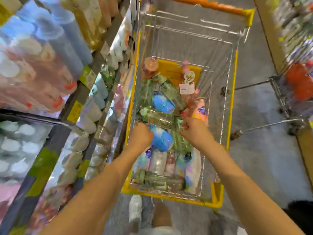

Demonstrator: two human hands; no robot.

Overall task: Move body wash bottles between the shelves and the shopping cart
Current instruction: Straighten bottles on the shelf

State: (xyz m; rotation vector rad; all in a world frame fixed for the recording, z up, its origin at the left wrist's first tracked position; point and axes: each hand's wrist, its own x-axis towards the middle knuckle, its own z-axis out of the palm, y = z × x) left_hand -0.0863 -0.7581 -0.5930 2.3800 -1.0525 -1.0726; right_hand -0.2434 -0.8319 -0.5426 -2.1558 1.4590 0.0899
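Observation:
A wire shopping cart (pixel 232 102) with a yellow rim stands in front of me, its near half piled with several body wash bottles: green, blue, pink and white. Both my hands reach down into the pile. My left hand (pixel 141 136) curls its fingers at the left end of a green bottle (pixel 159 118) lying crosswise. My right hand (pixel 194 131) curls at that bottle's right end. A blue bottle (pixel 161 140) lies between my hands. The frame is blurred, so the exact hold of each hand is unclear.
Shelves (pixel 74 106) packed with bottles run along the left, close against the cart. A second wire cart (pixel 288 106) holding something orange stands at the right. More shelving sits at the far right. Grey floor (pixel 254 150) lies between the carts. My feet show below the cart.

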